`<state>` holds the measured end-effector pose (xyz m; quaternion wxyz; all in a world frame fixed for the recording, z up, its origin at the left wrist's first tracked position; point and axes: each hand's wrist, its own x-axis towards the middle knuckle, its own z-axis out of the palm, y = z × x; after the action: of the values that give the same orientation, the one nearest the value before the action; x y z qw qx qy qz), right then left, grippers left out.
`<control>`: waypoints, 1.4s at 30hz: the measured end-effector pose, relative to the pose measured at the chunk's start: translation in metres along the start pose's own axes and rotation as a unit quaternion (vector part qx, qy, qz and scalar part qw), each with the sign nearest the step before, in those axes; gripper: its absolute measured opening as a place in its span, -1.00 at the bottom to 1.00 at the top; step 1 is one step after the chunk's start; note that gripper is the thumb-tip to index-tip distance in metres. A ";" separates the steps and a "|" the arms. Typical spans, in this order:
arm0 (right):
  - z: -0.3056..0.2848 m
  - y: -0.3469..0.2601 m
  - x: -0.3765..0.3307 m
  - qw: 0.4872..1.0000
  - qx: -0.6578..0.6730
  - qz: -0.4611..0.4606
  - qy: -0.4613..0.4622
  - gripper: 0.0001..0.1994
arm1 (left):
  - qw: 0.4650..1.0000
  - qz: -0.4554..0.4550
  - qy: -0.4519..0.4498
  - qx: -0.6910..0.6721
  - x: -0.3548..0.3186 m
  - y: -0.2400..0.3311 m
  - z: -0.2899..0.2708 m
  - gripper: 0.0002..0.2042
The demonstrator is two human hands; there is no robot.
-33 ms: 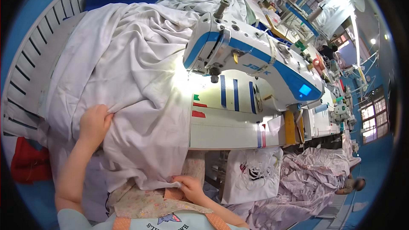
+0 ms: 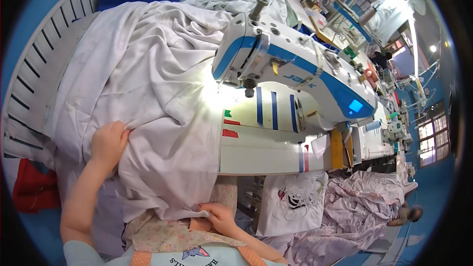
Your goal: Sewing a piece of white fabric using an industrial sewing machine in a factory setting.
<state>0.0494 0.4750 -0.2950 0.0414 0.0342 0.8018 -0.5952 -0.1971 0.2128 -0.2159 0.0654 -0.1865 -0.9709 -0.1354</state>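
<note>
A large pale white-lilac cloth [image 2: 162, 93] spreads in loose folds over the sewing table and hangs down toward my lap. My left hand [image 2: 109, 143] is closed on a gathered fold of it, left of the middle; the fingertips are partly tucked into the fabric. Near my lap, my right hand [image 2: 218, 216] pinches the cloth's lower edge between thumb and fingers. A white and blue sewing machine [image 2: 290, 64] stands right of the cloth. Its lamp glares on the cloth's right edge beside the needle, so the needle area is washed out.
Blue and red tape strips mark the white tabletop [image 2: 256, 155]; a pair of thread snips [image 2: 299, 111] lies there. A white slatted rail [image 2: 37, 64] runs along the left. Crumpled lilac fabric [image 2: 354, 202] is heaped at lower right, red cloth [image 2: 34, 187] at lower left.
The view has shifted very slightly. Both hands keep the same grip on the cloth, which lies nearly as before.
</note>
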 end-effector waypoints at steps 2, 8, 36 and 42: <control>-0.003 0.004 0.007 1.000 -0.010 -0.006 -0.002 -0.82 | 0.999 0.021 0.040 0.025 0.009 -0.007 0.004 -0.83; -0.015 0.007 0.033 0.998 -0.043 0.016 -0.050 -0.83 | 0.996 0.039 0.062 0.043 0.053 -0.015 0.010 -0.82; -0.055 -0.075 0.106 0.949 -0.121 -0.292 0.009 -0.81 | 0.983 0.080 0.127 0.102 0.248 -0.044 0.065 -0.82; -0.070 -0.085 0.133 0.945 -0.161 -0.284 -0.019 -0.82 | 0.976 0.065 0.164 0.130 0.288 -0.045 0.075 -0.82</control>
<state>-0.0934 0.5180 -0.2084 -0.1089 -0.2132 0.8623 -0.4462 -0.4851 0.2931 -0.2471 0.2566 -0.2145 -0.9419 -0.0321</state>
